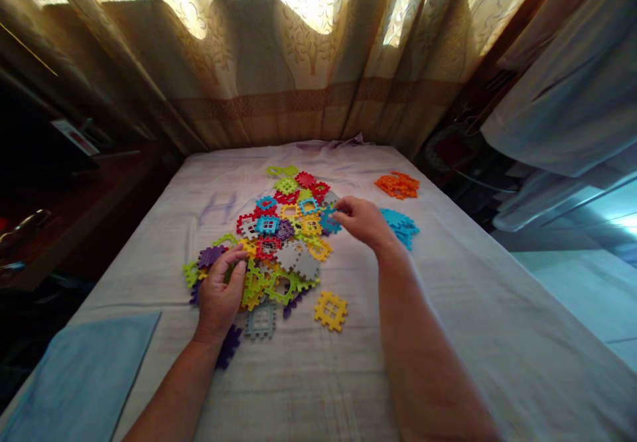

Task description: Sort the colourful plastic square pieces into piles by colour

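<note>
Interlocking plastic building tiles with notched edges lie in a mixed heap, among them a red tile [269, 249], a grey tile [306, 265] and a green tile [281, 287]. At the heap's right side, my right hand [362, 220] has its thumb and fingers closed at the edge of a blue tile [328, 219]. My left hand [222, 291] rests at the heap's left side with thumb and fingers apart, beside a purple tile [211, 256]. Part of the heap is hidden behind it.
To the right lie a pile of orange tiles [397, 184] and a pile of blue tiles [401, 227], partly behind my right forearm. A single yellow tile [331, 310] lies in front of the heap. A light blue cloth [84, 375] covers the near left corner. Curtains [298, 64] hang behind.
</note>
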A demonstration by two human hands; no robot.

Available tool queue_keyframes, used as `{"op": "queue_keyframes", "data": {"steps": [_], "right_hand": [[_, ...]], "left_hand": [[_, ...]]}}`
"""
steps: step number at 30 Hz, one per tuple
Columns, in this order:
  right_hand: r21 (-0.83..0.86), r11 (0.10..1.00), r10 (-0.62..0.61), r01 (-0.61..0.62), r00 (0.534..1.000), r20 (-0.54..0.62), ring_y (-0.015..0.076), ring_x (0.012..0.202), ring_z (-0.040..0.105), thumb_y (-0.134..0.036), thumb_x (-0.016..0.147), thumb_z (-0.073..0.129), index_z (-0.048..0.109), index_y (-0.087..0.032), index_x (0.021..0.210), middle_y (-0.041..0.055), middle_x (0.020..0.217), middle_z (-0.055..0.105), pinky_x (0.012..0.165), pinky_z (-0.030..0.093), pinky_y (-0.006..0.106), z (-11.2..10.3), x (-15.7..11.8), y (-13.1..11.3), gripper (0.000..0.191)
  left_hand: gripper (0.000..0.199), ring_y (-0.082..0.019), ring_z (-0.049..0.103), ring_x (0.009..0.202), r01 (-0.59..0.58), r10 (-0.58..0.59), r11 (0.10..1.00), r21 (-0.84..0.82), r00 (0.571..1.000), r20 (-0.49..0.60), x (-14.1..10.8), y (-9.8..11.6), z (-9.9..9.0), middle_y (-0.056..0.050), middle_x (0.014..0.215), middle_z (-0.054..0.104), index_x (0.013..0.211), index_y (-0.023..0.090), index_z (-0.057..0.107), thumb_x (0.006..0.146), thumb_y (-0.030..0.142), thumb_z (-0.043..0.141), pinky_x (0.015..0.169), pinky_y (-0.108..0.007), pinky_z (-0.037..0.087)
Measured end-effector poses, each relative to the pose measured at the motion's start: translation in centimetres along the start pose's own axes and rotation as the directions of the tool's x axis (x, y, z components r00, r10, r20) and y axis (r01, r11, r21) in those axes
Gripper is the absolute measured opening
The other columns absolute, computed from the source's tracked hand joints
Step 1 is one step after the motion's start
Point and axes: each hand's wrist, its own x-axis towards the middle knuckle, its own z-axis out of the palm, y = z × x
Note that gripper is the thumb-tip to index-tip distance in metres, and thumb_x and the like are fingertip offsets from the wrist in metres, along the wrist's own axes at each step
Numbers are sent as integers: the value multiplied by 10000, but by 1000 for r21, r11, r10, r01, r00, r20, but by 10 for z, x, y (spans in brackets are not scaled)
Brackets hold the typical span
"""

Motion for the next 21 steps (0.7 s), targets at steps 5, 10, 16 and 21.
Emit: {"op": "queue_keyframes", "data": {"steps": [5, 10, 16, 21], "right_hand": [[-212, 923, 319, -320, 947, -42, 167, 777, 653, -251, 778, 613, 754, -224, 980, 49, 906, 753, 654, 438, 241, -37, -7, 36, 249], [-278, 867, 413, -414, 908, -62, 183, 763, 670, -231, 745, 623, 773, -223, 953, 65, 903, 760, 611, 431, 248, -38, -9, 56, 257], [-265, 851, 437, -453, 891, -119, 195, 749, 680, -230, 731, 623, 776, -227, 972, 66, 897, 763, 637, 470, 268, -39, -8, 70, 285], [-185, 865, 422, -467, 875, -238, 215, 879, 687, -221, 765, 595, 755, -235, 1080, 73, 1019, 758, 756, 495, 301, -43, -8, 55, 353]], "left_hand": [[249, -230, 603, 1231, -9, 9, 1000, 10, 1000, 4, 0, 1, 0, -77, 1225, 701, 979, 211, 685, 865, 388, 552, 1138, -439, 399], [261, -234, 606, 1228, -6, 6, 1000, 16, 1000, 7, 0, 1, 0, -86, 1218, 703, 972, 206, 686, 864, 398, 546, 1130, -442, 408], [256, -230, 621, 1204, -11, 11, 1000, 25, 1000, 1, 0, 3, 0, -68, 1220, 706, 961, 218, 690, 861, 409, 552, 1122, -433, 420], [264, -236, 614, 1214, -4, 4, 1000, 16, 1000, 4, 0, 1, 0, -70, 1229, 701, 964, 223, 689, 861, 424, 552, 1125, -434, 417]]}}
